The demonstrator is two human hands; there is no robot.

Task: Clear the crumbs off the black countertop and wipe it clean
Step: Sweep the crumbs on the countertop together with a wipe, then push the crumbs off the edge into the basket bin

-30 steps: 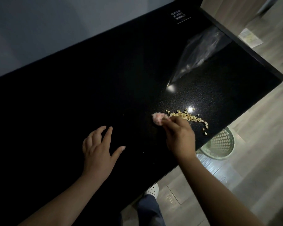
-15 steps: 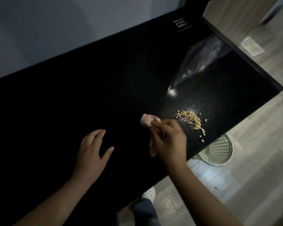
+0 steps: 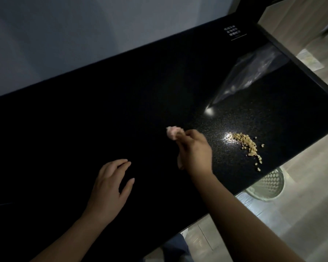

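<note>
Black speckled stone: the desk [image 3: 121, 114], glossy, set against a grey wall, its near right edge above a wood-look floor. Crumbs [image 3: 247, 145]: one tan heap with a short trail of strays toward the desk's right edge, lying in a bright reflection, not yet removed. Right hand [image 3: 194, 150]: fingers bunched and pinching a crumpled pink cloth [image 3: 173, 132], a tail of it hanging below the palm; it sits well left of the heap, not touching it. Left hand [image 3: 110, 186]: fingers spread, empty, low over bare desk near the front edge; whether it rests on the surface cannot be told. Clear plastic bag [image 3: 254, 74]: flat on the far right corner, apart from the heap. Perforated pale basket [image 3: 269, 186]: on the floor, just below the desk edge nearest the strays. Step judged in hand: gathering the crumbs with the cloth, wiping proper still to come. Next move likely calls for a rightward pass that keeps the heap together and takes it over the edge above the basket, without scattering strays onto the floor.
</note>
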